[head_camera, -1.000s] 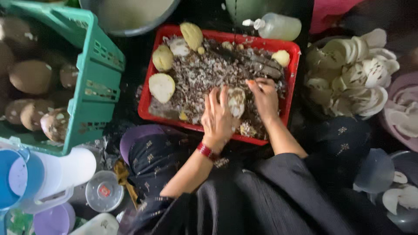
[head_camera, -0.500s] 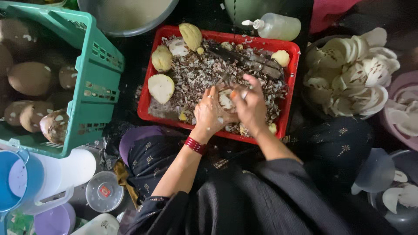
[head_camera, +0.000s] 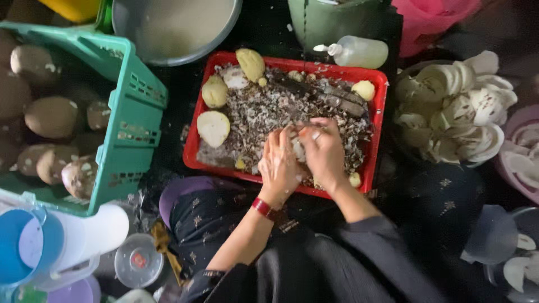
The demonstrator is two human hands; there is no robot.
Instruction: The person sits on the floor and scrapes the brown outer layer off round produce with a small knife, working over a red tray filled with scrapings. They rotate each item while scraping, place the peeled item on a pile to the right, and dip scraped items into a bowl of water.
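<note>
Both hands, left hand [head_camera: 279, 166] and right hand [head_camera: 324, 152], clasp a pale peeled root piece [head_camera: 296, 149] over the shallow red plastic tray [head_camera: 377, 129] of peelings; peeling seems underway, needing careful turning.

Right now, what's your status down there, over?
Left hand and right hand together on pale root piece, over red tray. Peelings cover tray. Nothing blocking.
</note>
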